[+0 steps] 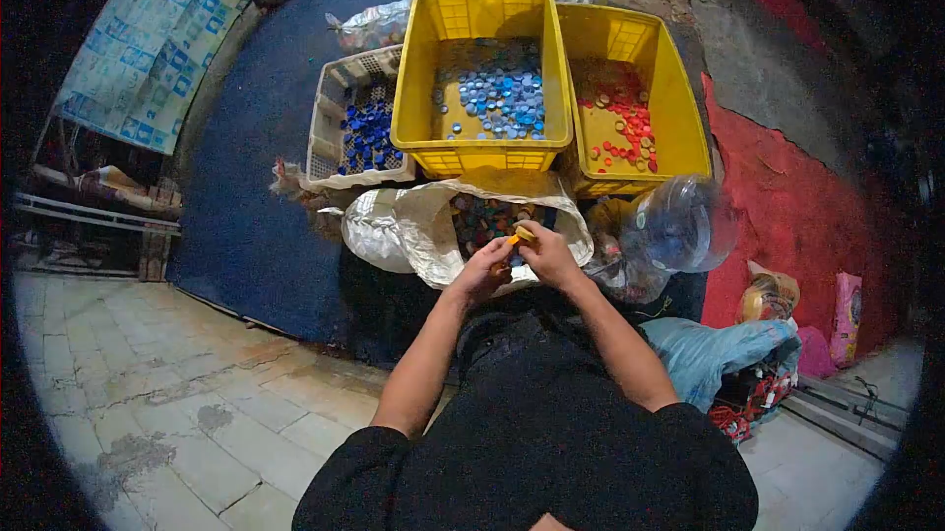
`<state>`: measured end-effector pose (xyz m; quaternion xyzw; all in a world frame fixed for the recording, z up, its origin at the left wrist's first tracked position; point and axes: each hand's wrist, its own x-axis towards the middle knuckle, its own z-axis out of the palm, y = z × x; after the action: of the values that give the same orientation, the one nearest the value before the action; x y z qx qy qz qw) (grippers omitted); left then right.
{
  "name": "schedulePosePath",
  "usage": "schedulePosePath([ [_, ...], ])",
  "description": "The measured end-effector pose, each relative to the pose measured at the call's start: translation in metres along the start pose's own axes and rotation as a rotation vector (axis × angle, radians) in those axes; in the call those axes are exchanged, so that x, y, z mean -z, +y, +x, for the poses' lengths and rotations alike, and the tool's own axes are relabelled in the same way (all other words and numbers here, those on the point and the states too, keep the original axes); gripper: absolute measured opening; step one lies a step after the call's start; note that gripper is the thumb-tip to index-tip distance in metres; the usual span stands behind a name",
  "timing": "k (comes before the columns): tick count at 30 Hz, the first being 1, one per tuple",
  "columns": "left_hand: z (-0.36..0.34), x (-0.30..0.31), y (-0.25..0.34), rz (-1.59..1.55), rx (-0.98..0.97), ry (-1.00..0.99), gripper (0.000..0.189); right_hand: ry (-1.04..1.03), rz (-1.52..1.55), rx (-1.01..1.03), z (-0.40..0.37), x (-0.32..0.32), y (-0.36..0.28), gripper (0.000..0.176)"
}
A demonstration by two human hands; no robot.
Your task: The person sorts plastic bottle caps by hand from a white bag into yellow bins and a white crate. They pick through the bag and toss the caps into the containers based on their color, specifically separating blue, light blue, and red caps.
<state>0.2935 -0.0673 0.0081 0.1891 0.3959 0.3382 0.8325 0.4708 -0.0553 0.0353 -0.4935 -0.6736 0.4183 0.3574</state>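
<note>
My left hand is closed, with a small orange bottle cap at its fingertips. Close beside it, my right hand pinches a yellowish cap. Both hands are over the near edge of an open white woven sack, which holds mixed-colour caps. Beyond the sack, a tall yellow crate contains light blue and pale caps. Red caps lie in a second yellow crate at the right. At the left, dark blue caps fill part of a white basket.
A large clear plastic bottle lies right of the sack. Nearer me at the right is a blue-grey bag with red stringy material. Blue matting covers the left floor, red matting the right. Pale tiles run along the front left.
</note>
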Motion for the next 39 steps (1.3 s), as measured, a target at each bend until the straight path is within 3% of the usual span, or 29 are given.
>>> schedulePosePath([
  [5, 0.003, -0.003, 0.0, 0.022, -0.164, 0.257, 0.027, 0.078, 0.215, -0.304, 0.008, -0.011, 0.023, 0.032],
  [6, 0.007, 0.005, -0.002, 0.034, -0.19, 0.267, 0.028, 0.067, -0.004, -0.164, 0.008, -0.008, 0.029, 0.032],
  [9, 0.0, -0.002, 0.004, -0.008, -0.214, 0.298, 0.033, -0.027, -0.226, -0.111, 0.007, -0.001, 0.04, 0.032],
  [11, 0.002, 0.003, 0.003, 0.0, -0.208, 0.259, 0.034, 0.004, -0.164, -0.129, 0.005, 0.0, 0.044, 0.035],
  [14, 0.004, 0.004, 0.001, 0.215, -0.284, 0.306, 0.034, -0.036, 0.306, -0.535, 0.003, 0.004, 0.047, 0.029],
  [15, 0.004, 0.003, 0.0, 0.216, -0.277, 0.303, 0.034, -0.032, 0.306, -0.541, 0.0, 0.006, 0.048, 0.029],
  [17, 0.003, 0.001, -0.002, 0.179, -0.249, 0.279, 0.034, -0.073, 0.861, -0.786, -0.006, 0.012, 0.046, 0.027],
  [19, 0.002, 0.0, -0.004, 0.144, -0.215, 0.27, 0.032, -0.131, 0.705, -0.747, -0.007, 0.006, 0.063, 0.036],
  [21, 0.001, -0.001, -0.006, 0.11, -0.184, 0.265, 0.03, -0.003, 0.161, -0.462, -0.006, -0.001, 0.064, 0.048],
  [22, 0.0, -0.003, -0.004, 0.105, -0.166, 0.281, 0.03, 0.013, 0.11, -0.422, -0.006, 0.001, 0.058, 0.059],
  [23, 0.0, -0.004, -0.003, 0.1, -0.148, 0.298, 0.031, 0.014, 0.111, -0.422, -0.005, 0.005, 0.051, 0.059],
  [27, 0.001, -0.002, -0.004, 0.362, -0.213, 0.329, 0.031, -0.208, 0.291, -0.632, -0.002, 0.015, 0.032, 0.049],
  [29, 0.004, 0.003, -0.011, 0.58, -0.469, 0.293, 0.043, -0.059, 0.996, -0.896, -0.014, 0.002, 0.034, 0.036],
  [30, 0.0, 0.006, -0.011, 0.723, -0.409, 0.304, 0.046, -0.121, 1.236, -0.903, -0.016, -0.002, 0.039, 0.031],
  [31, -0.012, -0.006, 0.002, 0.925, -0.408, 0.327, 0.048, -0.122, 1.237, -0.902, -0.015, -0.003, 0.03, 0.031],
  [33, -0.016, -0.009, 0.008, 1.06, -0.505, 0.268, 0.048, -0.104, 1.339, -0.909, -0.012, -0.002, 0.001, 0.04],
  [35, -0.021, -0.014, 0.02, 1.112, -0.477, 0.233, 0.05, -0.174, 1.339, -0.804, -0.009, -0.011, 0.004, 0.037],
  [36, -0.023, -0.017, 0.028, 1.165, -0.453, 0.198, 0.052, -0.153, 1.159, -0.779, -0.008, -0.015, 0.004, 0.035],
  [37, -0.025, -0.018, 0.035, 1.169, -0.452, 0.186, 0.052, -0.129, 0.98, -0.754, -0.006, -0.018, 0.0, 0.035],
  [39, -0.026, -0.019, 0.048, 0.974, -0.344, 0.168, 0.051, -0.052, 1.139, -0.777, -0.003, -0.021, 0.001, 0.035],
])
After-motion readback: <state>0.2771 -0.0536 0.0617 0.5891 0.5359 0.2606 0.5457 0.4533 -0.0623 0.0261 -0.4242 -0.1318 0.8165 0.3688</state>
